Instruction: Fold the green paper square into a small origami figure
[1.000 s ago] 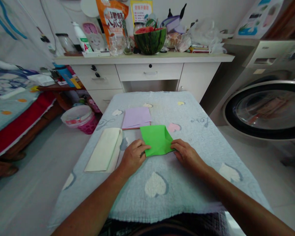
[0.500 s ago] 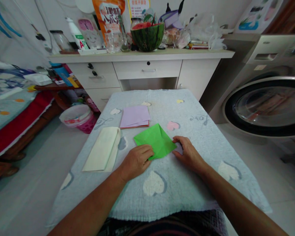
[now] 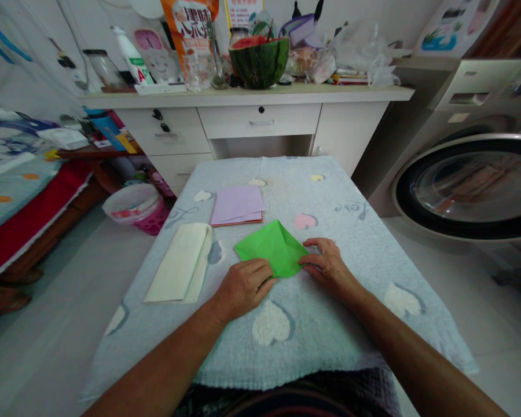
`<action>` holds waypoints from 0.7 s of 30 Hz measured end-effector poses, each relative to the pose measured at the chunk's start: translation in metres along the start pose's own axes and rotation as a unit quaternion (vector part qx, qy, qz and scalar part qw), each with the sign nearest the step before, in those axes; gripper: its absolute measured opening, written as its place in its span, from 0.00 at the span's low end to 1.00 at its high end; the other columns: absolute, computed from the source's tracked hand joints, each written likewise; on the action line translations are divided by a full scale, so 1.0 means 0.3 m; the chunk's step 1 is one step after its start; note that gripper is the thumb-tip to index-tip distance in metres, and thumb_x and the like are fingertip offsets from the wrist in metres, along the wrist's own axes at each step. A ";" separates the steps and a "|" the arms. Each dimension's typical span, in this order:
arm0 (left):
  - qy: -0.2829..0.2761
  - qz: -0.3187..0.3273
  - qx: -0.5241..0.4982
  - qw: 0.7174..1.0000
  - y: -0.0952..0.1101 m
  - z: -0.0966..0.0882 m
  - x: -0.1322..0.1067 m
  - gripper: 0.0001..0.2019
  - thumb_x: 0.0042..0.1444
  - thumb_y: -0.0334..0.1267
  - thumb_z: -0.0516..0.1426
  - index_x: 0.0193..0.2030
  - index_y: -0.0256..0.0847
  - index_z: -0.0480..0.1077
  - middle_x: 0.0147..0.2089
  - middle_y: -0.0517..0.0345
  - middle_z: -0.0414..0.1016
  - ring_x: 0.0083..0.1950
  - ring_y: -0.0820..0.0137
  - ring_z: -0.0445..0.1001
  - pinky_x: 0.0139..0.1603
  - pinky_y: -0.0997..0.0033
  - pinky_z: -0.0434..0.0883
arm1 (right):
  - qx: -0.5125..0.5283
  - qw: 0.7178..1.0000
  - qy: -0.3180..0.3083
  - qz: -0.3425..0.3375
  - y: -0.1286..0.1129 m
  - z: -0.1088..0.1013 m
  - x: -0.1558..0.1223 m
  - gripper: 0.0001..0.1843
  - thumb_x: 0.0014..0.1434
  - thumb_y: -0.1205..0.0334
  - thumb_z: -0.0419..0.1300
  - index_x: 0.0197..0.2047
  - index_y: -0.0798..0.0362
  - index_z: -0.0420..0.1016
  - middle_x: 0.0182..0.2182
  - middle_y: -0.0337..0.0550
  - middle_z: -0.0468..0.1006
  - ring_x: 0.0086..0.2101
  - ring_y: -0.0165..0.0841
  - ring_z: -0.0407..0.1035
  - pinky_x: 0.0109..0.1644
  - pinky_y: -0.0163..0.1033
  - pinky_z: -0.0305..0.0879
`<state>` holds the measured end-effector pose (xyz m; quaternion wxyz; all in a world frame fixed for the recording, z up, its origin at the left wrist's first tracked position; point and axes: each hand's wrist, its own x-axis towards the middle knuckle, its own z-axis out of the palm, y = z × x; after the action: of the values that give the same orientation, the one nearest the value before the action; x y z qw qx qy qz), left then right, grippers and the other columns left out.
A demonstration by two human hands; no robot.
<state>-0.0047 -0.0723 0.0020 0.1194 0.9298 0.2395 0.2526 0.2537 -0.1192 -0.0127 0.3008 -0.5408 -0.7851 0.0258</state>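
Dark garment point(image 3: 351, 385), one: at the near edge of the cloth-covered bench point(image 3: 351, 336), whose pale blue covering bears heart motifs and the lettering "Love".

Left hand point(image 3: 245, 286), bare: fingers bent over the near left edge of the green paper, thumb alongside, grasping that edge.

Right hand point(image 3: 330, 266), bare: fingers loosely curved at the right-hand corner of the same paper, at least one touching it; whether they pinch the corner cannot be told.

Green paper point(image 3: 278, 246), one piece: folded, creases showing on its upper face; located on the bench between the two hands, one corner directed away from the person.

Cream folded sheet point(image 3: 178, 263), one: on the bench, left of the green paper and apart from it; material cannot be told.

Purple paper point(image 3: 238, 200), square: on the bench beyond the green paper and slightly left, lying over a red sheet point(image 3: 255, 219) that shows along its near edge.

Pink bin point(image 3: 150, 215), with pale liner: on the floor, left of the bench.

Bed point(image 3: 24, 197): far left, red and light blue covers.

Washing machine point(image 3: 455, 168), round door: right side.

White drawer unit point(image 3: 260, 121): beyond the bench, bearing a cut watermelon point(image 3: 260, 66), orange packet point(image 3: 178, 35), white bottle point(image 3: 130, 55) and clear plastic bag point(image 3: 356, 52).
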 end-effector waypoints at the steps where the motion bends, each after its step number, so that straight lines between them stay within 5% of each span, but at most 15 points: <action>1: 0.002 -0.004 -0.003 1.000 0.001 -0.001 0.001 0.07 0.62 0.37 0.53 0.36 0.40 0.71 0.36 0.53 0.77 0.41 0.67 0.77 0.44 0.66 0.75 | 0.001 1.000 -0.001 0.007 0.003 0.002 0.000 0.08 0.57 0.68 0.62 0.38 0.47 0.81 0.50 0.49 0.70 0.51 0.46 0.63 0.53 0.56 0.62; 13: 0.006 -0.162 -0.050 0.985 0.005 -0.004 0.021 0.04 0.56 0.36 0.55 0.32 0.41 0.69 0.28 0.62 0.75 0.30 0.71 0.74 0.33 0.73 0.69 | 0.045 0.993 -0.039 0.105 0.008 -0.003 0.013 0.05 0.56 0.68 0.62 0.36 0.49 0.78 0.48 0.47 0.72 0.50 0.44 0.64 0.55 0.55 0.61; 21: 0.027 -0.187 -0.067 0.980 0.004 0.007 0.023 0.06 0.57 0.33 0.56 0.42 0.42 0.69 0.37 0.60 0.78 0.37 0.70 0.77 0.40 0.71 0.72 | 0.045 0.990 -0.051 0.120 -0.008 -0.007 0.018 0.04 0.56 0.68 0.61 0.34 0.51 0.76 0.48 0.47 0.72 0.50 0.44 0.64 0.55 0.55 0.59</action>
<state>0.0020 -0.0701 0.0036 0.2204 0.8515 0.3944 0.2660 0.2515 -0.1163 -0.0076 0.2791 -0.6151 -0.7268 0.1242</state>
